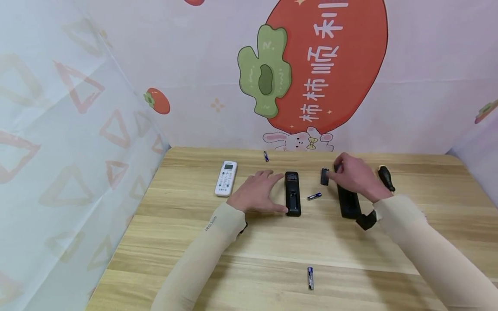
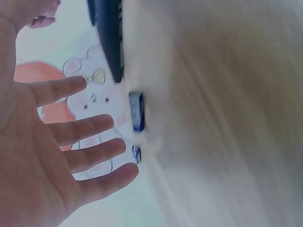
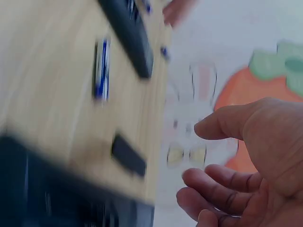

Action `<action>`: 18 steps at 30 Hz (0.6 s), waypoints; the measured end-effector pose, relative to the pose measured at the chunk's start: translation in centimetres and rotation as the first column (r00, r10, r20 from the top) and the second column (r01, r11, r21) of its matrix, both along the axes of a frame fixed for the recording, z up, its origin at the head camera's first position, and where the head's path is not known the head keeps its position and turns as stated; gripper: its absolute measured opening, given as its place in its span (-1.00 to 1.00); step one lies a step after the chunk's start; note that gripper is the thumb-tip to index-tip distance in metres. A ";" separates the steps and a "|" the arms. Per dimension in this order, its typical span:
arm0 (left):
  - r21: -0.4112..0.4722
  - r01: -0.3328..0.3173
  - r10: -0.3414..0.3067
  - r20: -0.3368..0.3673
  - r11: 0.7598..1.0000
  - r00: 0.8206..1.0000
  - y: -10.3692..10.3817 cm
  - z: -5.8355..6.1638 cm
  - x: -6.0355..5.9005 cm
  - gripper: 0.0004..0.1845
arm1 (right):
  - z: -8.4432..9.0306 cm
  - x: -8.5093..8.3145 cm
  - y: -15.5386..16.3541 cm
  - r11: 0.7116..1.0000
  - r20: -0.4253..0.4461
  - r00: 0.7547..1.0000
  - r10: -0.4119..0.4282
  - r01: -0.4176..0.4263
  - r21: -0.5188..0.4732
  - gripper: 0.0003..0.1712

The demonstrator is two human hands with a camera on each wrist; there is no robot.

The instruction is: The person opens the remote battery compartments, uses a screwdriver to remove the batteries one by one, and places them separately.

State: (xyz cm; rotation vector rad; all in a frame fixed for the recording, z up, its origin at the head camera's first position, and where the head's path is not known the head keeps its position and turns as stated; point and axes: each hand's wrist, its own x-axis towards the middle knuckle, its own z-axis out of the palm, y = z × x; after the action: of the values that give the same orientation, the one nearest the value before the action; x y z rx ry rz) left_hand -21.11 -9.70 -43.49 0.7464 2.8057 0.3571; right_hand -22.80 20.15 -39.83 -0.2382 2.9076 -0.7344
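My left hand (image 1: pixel 258 192) is spread beside the middle black remote control (image 1: pixel 292 183), its fingertips close to the remote's left edge. That remote lies back side up, with its battery compartment uncovered. In the left wrist view the left palm (image 2: pixel 28 146) holds nothing. Above the right-hand black remote control (image 1: pixel 349 203) is my right hand (image 1: pixel 355 175), partly covering it. Loosely bent fingers and a separate thumb show in the right wrist view, with nothing between them. A small black battery cover (image 1: pixel 324 177) lies left of that hand, and a blue-and-silver battery (image 1: pixel 314 196) lies between the remotes.
A white remote control (image 1: pixel 226 178) lies at the left. One battery (image 1: pixel 266 156) is near the table's back edge, another (image 1: pixel 310 277) near the front. A dark-handled screwdriver (image 1: pixel 385 178) rests at the right. A printed cloth wall (image 1: pixel 210 77) rises behind the wooden table (image 1: pixel 253 268).
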 end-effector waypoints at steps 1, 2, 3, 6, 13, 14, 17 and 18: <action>0.005 -0.005 0.005 -0.005 1.000 1.000 -0.4 0.1 0.0 0.10 | -0.1 0.2 -0.8 1.000 0.001 1.000 0.016 -0.016 -0.004 -0.45; 0.006 -0.011 0.011 -0.014 1.000 1.000 -0.8 0.2 -0.1 0.08 | -0.2 0.3 -1.6 1.000 0.005 1.000 0.031 -0.031 -0.005 -0.45; 0.012 -0.021 0.021 -0.018 1.000 1.000 -1.3 0.4 -0.2 0.05 | -0.3 0.4 -2.4 0.999 0.010 0.999 0.045 -0.045 -0.007 -0.45; 0.030 -0.048 0.050 -0.050 0.998 0.997 -2.3 0.6 -0.4 -0.09 | -0.9 0.9 -4.5 0.998 0.034 0.998 0.060 -0.060 -0.007 -0.42; 0.033 -0.165 0.169 -0.191 0.986 0.967 -4.8 1.0 -0.7 -0.31 | -2.3 1.5 -8.7 0.997 0.060 0.998 0.024 -0.028 0.071 -0.32; 0.029 -0.183 0.185 -0.205 0.983 0.961 -5.1 1.0 -0.8 -0.32 | -2.5 1.5 -9.1 0.995 0.059 0.998 0.017 -0.022 0.097 -0.33; 0.032 -0.218 0.220 -0.219 0.975 0.951 -5.5 1.1 -0.7 -0.33 | -2.8 1.4 -10.0 0.984 0.076 0.997 0.002 -0.016 0.177 -0.32; 0.033 -0.221 0.223 -0.218 0.975 0.950 -5.6 1.1 -0.7 -0.33 | -2.9 1.3 -10.3 0.978 0.083 0.997 0.003 -0.020 0.206 -0.31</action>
State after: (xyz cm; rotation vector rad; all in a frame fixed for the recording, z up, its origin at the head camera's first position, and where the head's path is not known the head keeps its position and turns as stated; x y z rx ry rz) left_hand -21.80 -15.30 -42.40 0.4976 3.1109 0.3412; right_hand -21.46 9.87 -42.69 -0.1963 2.8726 -0.4236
